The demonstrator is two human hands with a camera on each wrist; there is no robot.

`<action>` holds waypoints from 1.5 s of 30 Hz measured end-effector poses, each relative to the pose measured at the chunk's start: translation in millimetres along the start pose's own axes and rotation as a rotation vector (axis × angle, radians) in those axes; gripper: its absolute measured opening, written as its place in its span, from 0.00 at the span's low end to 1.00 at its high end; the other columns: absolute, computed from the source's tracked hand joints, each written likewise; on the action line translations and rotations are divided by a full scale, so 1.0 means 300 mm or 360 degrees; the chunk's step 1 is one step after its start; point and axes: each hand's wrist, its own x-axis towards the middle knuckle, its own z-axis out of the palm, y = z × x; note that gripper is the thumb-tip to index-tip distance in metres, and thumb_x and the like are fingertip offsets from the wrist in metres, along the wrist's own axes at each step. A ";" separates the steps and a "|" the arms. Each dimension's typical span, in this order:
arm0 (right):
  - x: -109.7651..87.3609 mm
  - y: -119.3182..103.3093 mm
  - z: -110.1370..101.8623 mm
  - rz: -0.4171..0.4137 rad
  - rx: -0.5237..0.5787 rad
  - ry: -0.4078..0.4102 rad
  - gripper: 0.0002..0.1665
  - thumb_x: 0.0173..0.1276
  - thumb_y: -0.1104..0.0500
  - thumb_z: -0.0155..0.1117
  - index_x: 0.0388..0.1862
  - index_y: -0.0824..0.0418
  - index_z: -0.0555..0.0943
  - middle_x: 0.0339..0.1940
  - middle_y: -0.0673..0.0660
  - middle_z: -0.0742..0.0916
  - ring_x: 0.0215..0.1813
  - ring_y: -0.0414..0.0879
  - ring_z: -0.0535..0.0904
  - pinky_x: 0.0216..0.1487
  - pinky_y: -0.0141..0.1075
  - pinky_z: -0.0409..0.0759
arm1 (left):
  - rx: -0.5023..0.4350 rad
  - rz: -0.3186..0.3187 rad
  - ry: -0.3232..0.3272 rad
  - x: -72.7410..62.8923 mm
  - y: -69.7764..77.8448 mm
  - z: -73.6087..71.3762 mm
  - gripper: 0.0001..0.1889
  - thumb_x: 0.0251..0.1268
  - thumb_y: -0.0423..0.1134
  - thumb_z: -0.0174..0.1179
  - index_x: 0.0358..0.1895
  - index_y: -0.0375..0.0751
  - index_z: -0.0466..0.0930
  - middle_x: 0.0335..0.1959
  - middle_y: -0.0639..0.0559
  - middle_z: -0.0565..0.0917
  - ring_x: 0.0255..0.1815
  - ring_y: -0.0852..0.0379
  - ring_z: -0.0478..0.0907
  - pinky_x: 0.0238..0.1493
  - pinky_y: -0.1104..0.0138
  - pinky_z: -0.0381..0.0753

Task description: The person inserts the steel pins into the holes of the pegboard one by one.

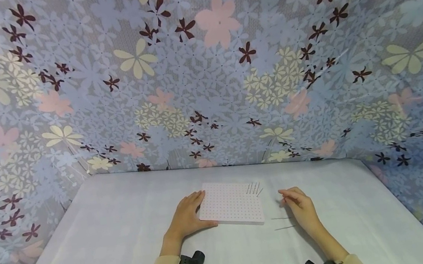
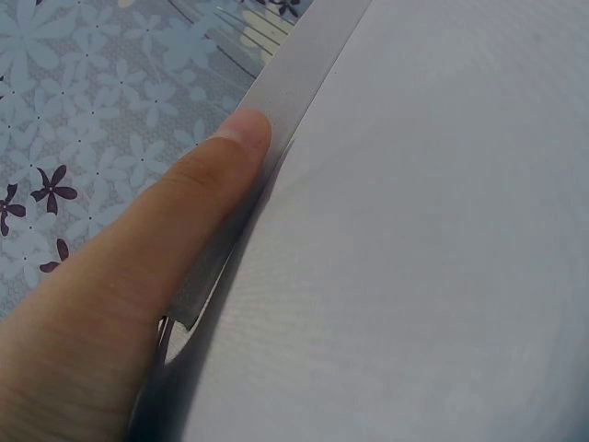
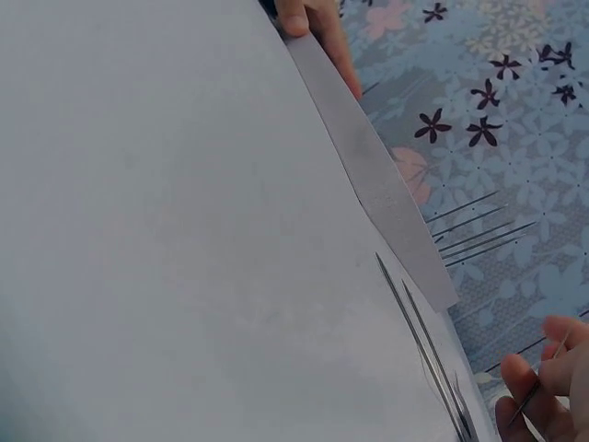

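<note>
A white board dotted with a grid of small holes [image 1: 230, 204] lies flat on the table. My left hand [image 1: 186, 215] grips it at the left, the thumb [image 2: 198, 189] along its near edge and the fingers at its far left corner. Several thin metal needles [image 3: 483, 241] stand up from the board's far right corner, some leaning. To the right of the board, my right hand [image 1: 302, 209] pinches one thin metal needle [image 3: 526, 402] between thumb and fingers, above the table. Two loose needles [image 1: 282, 218] lie between that hand and the board, nearer the front.
A white cloth covers the table [image 1: 120, 237]. Floral fabric [image 1: 196, 84] hangs behind the table and on both sides. Each wrist wears a black camera mount, such as the one on the left wrist [image 1: 191, 261].
</note>
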 end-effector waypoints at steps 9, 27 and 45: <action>0.016 -0.044 0.006 0.0194 -0.0010 0.0050 0.13 0.62 0.80 0.53 0.44 0.79 0.80 0.34 0.49 0.79 0.34 0.35 0.81 0.39 0.18 0.79 | 0.0008 -0.0025 -0.0007 0.008 -0.006 0.000 0.56 0.38 0.67 0.70 0.72 0.40 0.60 0.72 0.43 0.65 0.73 0.43 0.61 0.76 0.49 0.55; 0.022 0.011 0.037 0.0307 0.0196 0.0076 0.11 0.63 0.77 0.56 0.45 0.80 0.76 0.34 0.53 0.84 0.35 0.30 0.82 0.41 0.21 0.82 | 0.0010 -0.0040 -0.0013 0.006 -0.007 0.011 0.57 0.38 0.68 0.69 0.72 0.41 0.60 0.72 0.44 0.65 0.74 0.44 0.61 0.76 0.49 0.56; 0.044 -0.132 0.103 0.0294 0.0167 0.0057 0.08 0.58 0.77 0.62 0.36 0.82 0.78 0.34 0.74 0.83 0.34 0.32 0.83 0.38 0.20 0.81 | 0.0005 -0.0040 -0.0022 0.005 0.000 0.003 0.56 0.39 0.68 0.69 0.72 0.41 0.60 0.73 0.45 0.65 0.74 0.44 0.60 0.76 0.50 0.56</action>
